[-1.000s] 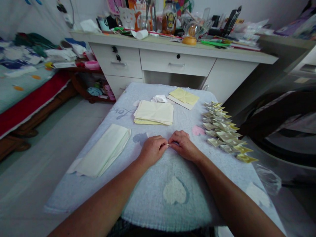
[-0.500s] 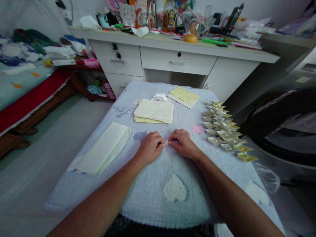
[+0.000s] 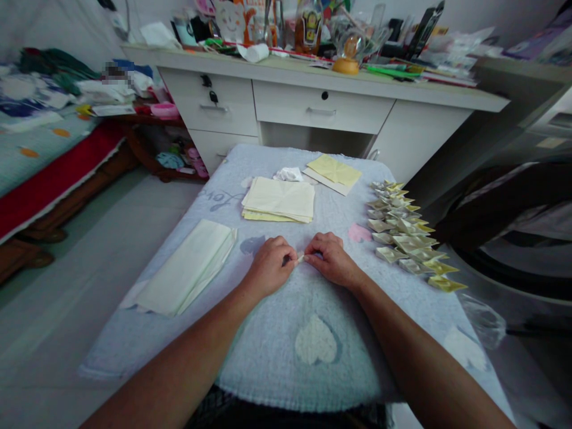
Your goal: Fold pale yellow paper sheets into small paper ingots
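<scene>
Between my two hands is a small piece of folded paper (image 3: 301, 257), pale and mostly covered by fingers. My left hand (image 3: 273, 263) pinches its left end, thumb against fingertips. On the other end my right hand (image 3: 328, 256) is closed in the same kind of pinch. Just beyond the hands lies a stack of cream and yellow paper sheets (image 3: 279, 199). Rows of folded paper boats (image 3: 409, 229) stand to the right. On the left rests a long folded bundle of pale paper (image 3: 187, 268).
A blue cloth with hearts (image 3: 263, 357) covers the table. Near its far edge are a crumpled white tissue (image 3: 288, 174) and yellow and white sheets (image 3: 335, 171). Behind stands a cluttered white desk (image 3: 322, 110). A clear plastic bag (image 3: 485, 322) hangs at the right edge.
Both hands stay almost in the same place, still pinching the small paper. The camera view has shifted very slightly; the things on the table have not moved.
</scene>
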A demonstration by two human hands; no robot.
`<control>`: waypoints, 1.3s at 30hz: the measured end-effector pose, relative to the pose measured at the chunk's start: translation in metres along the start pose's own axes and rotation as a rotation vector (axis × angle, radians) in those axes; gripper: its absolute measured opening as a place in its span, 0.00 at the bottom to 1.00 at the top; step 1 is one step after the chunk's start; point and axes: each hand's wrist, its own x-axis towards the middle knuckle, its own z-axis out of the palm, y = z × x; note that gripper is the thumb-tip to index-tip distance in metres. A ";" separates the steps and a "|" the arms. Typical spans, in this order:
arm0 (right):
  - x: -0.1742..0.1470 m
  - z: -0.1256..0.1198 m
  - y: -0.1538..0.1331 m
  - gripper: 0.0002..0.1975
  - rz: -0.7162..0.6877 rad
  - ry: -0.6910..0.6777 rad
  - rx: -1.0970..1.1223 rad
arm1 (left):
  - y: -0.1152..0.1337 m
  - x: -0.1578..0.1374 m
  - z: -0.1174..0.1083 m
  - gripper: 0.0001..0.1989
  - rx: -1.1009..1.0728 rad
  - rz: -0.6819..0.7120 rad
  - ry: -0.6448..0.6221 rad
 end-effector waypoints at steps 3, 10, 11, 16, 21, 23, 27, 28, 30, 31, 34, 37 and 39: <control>0.000 0.001 0.000 0.04 0.017 0.006 -0.015 | 0.000 0.000 0.000 0.04 0.029 0.011 -0.005; 0.000 0.005 -0.004 0.04 0.060 0.044 -0.041 | 0.000 0.001 0.003 0.05 0.117 -0.045 -0.009; 0.000 0.005 -0.005 0.04 0.062 0.046 -0.047 | 0.000 0.001 0.003 0.05 0.127 -0.051 -0.010; 0.000 0.006 -0.007 0.06 0.079 0.054 -0.075 | 0.001 -0.002 0.004 0.06 0.178 -0.058 -0.019; 0.000 0.003 -0.008 0.05 0.064 0.029 -0.084 | 0.002 -0.002 0.006 0.03 0.156 -0.062 -0.018; -0.001 0.003 -0.008 0.06 0.054 0.025 -0.091 | 0.003 -0.001 0.007 0.03 0.144 -0.073 -0.015; -0.002 0.003 -0.007 0.06 0.032 0.025 -0.087 | 0.003 0.001 0.009 0.03 0.130 -0.094 -0.019; -0.002 0.004 -0.006 0.06 0.026 0.026 -0.084 | 0.003 0.001 0.009 0.03 0.129 -0.097 -0.019; -0.002 0.004 -0.006 0.05 0.020 0.029 -0.076 | 0.004 0.001 0.009 0.03 0.128 -0.100 -0.017; -0.003 0.004 -0.006 0.05 0.018 0.029 -0.072 | 0.004 0.001 0.009 0.02 0.128 -0.100 -0.016; -0.003 0.004 -0.006 0.05 0.014 0.034 -0.063 | 0.005 0.003 0.008 0.03 0.124 -0.098 -0.023; -0.003 0.004 -0.007 0.05 0.018 0.037 -0.062 | 0.008 0.005 0.008 0.05 0.137 -0.088 -0.034; -0.002 0.003 -0.007 0.05 0.025 0.033 -0.066 | 0.009 0.006 0.009 0.05 0.152 -0.081 -0.037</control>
